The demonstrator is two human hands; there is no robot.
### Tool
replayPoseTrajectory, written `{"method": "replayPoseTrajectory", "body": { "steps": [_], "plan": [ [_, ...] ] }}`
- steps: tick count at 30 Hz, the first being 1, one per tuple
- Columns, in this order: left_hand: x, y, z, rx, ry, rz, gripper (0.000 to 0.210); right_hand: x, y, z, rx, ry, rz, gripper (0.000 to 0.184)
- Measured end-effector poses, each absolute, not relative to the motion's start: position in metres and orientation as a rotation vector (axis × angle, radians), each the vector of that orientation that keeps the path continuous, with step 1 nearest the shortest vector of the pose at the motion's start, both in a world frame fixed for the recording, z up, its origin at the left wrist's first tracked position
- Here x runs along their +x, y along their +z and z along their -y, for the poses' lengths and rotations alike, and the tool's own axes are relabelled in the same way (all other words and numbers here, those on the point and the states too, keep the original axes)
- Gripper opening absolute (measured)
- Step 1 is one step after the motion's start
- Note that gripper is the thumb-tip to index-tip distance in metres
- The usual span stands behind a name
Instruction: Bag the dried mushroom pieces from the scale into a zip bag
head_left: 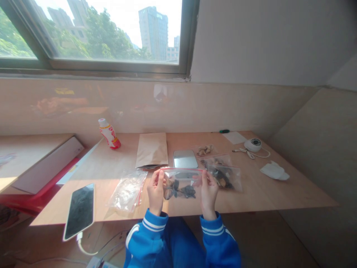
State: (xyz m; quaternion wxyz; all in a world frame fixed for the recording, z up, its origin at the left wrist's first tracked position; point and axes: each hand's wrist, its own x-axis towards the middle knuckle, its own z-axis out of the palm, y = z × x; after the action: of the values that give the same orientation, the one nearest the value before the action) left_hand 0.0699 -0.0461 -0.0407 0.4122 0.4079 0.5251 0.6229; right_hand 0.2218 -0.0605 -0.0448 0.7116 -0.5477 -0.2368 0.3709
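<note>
Bag (pixel 184 180) pinched by left hand (pixel 155 191), right hand (pixel 209 191), near table edge (pixel 264 209).

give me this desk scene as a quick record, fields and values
left hand: pinches the zip bag at its top left corner
right hand: pinches its top right corner
bag contents: dark, dried-looking pieces
seal: red strip; closed or not, cannot tell
beyond bag: silver-topped square device, brown pouch left of it
desk left: clear bags, phone, bottle
desk right: filled bags, crumpled white tissue
</note>
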Motion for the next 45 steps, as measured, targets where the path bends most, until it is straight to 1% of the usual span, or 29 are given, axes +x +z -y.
{"method": "replayPoseTrajectory", "body": {
  "steps": [4, 8, 12, 16, 21, 27, 34, 45],
  "plan": [
    [0.066, -0.043, 0.045, 1.046, 1.606, -1.290, 0.034, 0.223, -0.046, 0.059, -1.159, 0.904, 0.657, 0.039],
    [0.065, -0.040, 0.048, 1.025, 1.604, -1.242, 0.036, 0.223, -0.049, 0.059, -1.154, 0.880, 0.686, 0.033],
    [0.067, -0.038, 0.050, 0.963, 1.632, -1.261, 0.035, 0.225, -0.053, 0.058, -1.164, 0.849, 0.672, 0.033],
    [0.065, -0.036, 0.051, 0.987, 1.573, -1.233, 0.035, 0.225, -0.054, 0.058, -1.147, 0.826, 0.626, 0.034],
    [0.065, -0.035, 0.051, 0.909, 1.504, -1.159, 0.046, 0.224, -0.051, 0.058, -1.152, 0.788, 0.591, 0.035],
    [0.065, -0.038, 0.049, 0.908, 1.421, -1.156, 0.039, 0.231, -0.051, 0.061, -1.208, 0.761, 0.650, 0.036],
    [0.066, -0.039, 0.051, 1.039, 1.504, -1.225, 0.031, 0.236, -0.049, 0.064, -1.187, 0.753, 0.730, 0.031],
    [0.066, -0.038, 0.054, 1.051, 1.547, -1.242, 0.032, 0.240, -0.050, 0.068, -1.136, 0.738, 0.756, 0.027]
  ]
}}
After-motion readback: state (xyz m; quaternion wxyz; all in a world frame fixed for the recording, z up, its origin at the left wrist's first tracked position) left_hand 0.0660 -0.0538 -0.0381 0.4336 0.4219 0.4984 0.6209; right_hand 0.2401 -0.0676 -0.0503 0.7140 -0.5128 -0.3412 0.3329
